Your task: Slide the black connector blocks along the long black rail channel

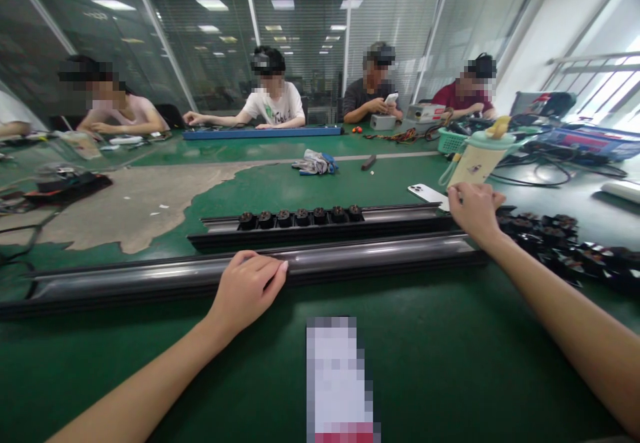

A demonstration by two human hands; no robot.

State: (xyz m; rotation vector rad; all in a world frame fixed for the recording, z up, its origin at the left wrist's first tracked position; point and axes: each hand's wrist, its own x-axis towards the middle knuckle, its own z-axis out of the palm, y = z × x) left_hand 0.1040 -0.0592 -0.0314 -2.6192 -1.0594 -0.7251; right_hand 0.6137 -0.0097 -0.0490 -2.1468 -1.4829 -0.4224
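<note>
Lying nearest, at bottom centre, is a blurred screen (335,376); beyond it, the left hand (250,283) rests on the long shiny channel (380,255) crossing mid-frame, fingers loosely bent. Just behind, a shorter channel (400,216) carries seven black round parts (302,217), while at right of centre the right hand (475,209) is curled before a cream bottle (477,163); whether either hand grips anything, I cannot tell. Farther off, gloves (316,162) lie at upper centre, below seated co-workers (280,106).

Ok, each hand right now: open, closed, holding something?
Left hand: curled on the nearer metal channel; grip cannot be told.
Right hand: curled, in front of the yellow tumbler; contents cannot be told.
</note>
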